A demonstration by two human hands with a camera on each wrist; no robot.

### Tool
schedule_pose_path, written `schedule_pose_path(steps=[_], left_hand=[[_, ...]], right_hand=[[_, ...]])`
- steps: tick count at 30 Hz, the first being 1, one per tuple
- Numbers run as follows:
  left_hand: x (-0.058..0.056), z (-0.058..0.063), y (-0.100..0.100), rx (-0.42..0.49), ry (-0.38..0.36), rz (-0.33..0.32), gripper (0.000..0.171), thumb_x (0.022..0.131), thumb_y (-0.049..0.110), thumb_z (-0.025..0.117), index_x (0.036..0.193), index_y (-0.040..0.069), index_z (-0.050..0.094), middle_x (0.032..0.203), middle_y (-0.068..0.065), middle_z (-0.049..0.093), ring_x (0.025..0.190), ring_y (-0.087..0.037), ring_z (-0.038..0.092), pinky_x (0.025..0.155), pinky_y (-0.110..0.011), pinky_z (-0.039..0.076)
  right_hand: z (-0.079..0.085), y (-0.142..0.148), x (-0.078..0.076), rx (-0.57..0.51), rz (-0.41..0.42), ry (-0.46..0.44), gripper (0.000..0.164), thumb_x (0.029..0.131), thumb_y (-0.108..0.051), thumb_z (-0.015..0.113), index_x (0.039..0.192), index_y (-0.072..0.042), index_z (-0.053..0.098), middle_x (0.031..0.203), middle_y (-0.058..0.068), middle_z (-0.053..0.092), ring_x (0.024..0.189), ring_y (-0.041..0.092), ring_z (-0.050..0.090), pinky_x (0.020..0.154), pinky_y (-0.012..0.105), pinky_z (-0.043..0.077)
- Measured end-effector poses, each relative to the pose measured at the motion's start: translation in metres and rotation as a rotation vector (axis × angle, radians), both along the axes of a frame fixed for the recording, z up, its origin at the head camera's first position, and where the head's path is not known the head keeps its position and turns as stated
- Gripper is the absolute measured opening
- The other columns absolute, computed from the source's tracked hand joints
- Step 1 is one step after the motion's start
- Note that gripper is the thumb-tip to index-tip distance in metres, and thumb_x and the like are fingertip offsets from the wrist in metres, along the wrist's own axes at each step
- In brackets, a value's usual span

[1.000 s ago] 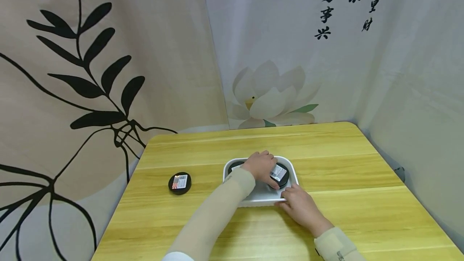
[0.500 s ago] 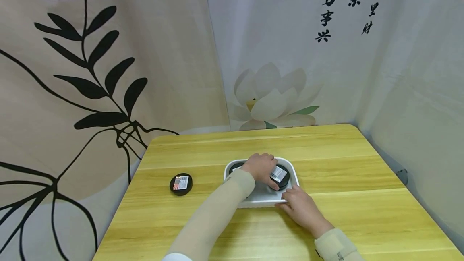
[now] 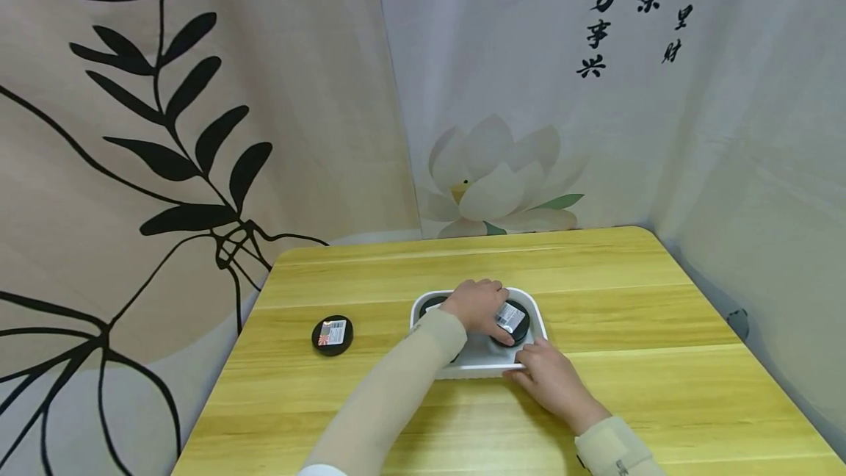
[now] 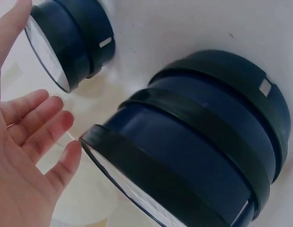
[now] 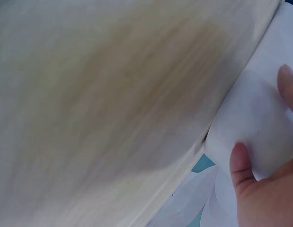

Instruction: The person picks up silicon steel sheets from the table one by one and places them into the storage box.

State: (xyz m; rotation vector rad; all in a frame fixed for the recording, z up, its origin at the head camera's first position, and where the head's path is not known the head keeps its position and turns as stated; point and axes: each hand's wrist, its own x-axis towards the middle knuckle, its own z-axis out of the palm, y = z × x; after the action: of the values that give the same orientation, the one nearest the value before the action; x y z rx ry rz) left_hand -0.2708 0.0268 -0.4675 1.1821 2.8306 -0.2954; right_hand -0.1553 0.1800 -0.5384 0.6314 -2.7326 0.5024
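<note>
In the head view, a white tray (image 3: 472, 369) on the table holds round black tins with barcode labels. My left hand (image 3: 471, 305) reaches into it and holds the right-hand tin (image 3: 518, 319) between thumb and fingers, partly hiding it. In the left wrist view, my left hand (image 4: 30, 137) has its thumb against the farther stack of tins (image 4: 75, 35), while the other stack (image 4: 203, 137) stands closer to the camera. My right hand (image 3: 548, 378) grips the tray at its near right corner; in the right wrist view my right hand (image 5: 267, 189) is around its white wall (image 5: 253, 118).
A single black tin (image 3: 333, 336) lies on the yellow wooden table (image 3: 628, 329), left of the tray. Behind the table hangs a curtain (image 3: 317, 79) with dark leaves, a lotus and writing. The table's right edge borders a pale curtain (image 3: 760, 189).
Both hands and the tins keep their places in the tray. Only the head view has shifted slightly.
</note>
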Motion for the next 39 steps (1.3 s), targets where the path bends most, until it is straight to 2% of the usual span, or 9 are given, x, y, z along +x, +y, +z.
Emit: schedule_pose_path(steps=[6,12,18,28,39], left_hand=[[0.003,0.003,0.001,0.022,-0.025,0.007,0.093,0.059,0.083,0.051,0.127,0.021,0.048,0.115,0.006,0.05,0.097,-0.011,0.045,0.084,-0.035,0.043],[0.005,0.005,0.0,0.063,-0.018,0.007,0.093,0.059,0.084,0.048,0.128,0.021,0.048,0.118,0.006,0.049,0.102,-0.012,0.045,0.085,-0.036,0.043],[0.008,0.007,-0.002,0.076,-0.023,0.014,0.085,0.064,0.079,0.052,0.126,0.021,0.05,0.115,0.006,0.05,0.099,-0.012,0.045,0.084,-0.036,0.043],[0.008,0.007,-0.007,0.129,-0.033,0.035,0.074,0.07,0.07,0.057,0.126,0.023,0.051,0.119,0.005,0.05,0.106,-0.013,0.045,0.088,-0.039,0.041],[0.011,0.01,-0.014,0.141,-0.026,0.052,0.076,0.069,0.072,0.056,0.128,0.024,0.049,0.121,0.006,0.049,0.107,-0.014,0.046,0.089,-0.039,0.041]], right_hand=[[-0.001,0.001,0.0,0.005,0.003,-0.008,0.023,0.074,-0.041,0.072,0.07,-0.023,0.059,0.072,-0.016,0.052,0.074,0.009,0.041,0.062,0.03,0.04],[-0.001,0.001,0.0,0.016,-0.003,-0.012,0.023,0.074,-0.042,0.071,0.07,-0.023,0.059,0.071,-0.017,0.051,0.073,0.009,0.04,0.061,0.029,0.039],[0.0,0.0,0.001,0.012,-0.001,-0.016,0.023,0.075,-0.042,0.071,0.07,-0.023,0.059,0.072,-0.017,0.051,0.074,0.009,0.041,0.062,0.029,0.04],[0.001,-0.001,0.001,0.005,0.006,0.001,0.022,0.074,-0.041,0.072,0.069,-0.024,0.059,0.07,-0.017,0.05,0.073,0.008,0.041,0.061,0.029,0.04],[0.0,-0.001,0.001,0.019,0.0,-0.009,0.022,0.074,-0.041,0.072,0.069,-0.023,0.06,0.069,-0.017,0.049,0.072,0.009,0.041,0.062,0.029,0.04]])
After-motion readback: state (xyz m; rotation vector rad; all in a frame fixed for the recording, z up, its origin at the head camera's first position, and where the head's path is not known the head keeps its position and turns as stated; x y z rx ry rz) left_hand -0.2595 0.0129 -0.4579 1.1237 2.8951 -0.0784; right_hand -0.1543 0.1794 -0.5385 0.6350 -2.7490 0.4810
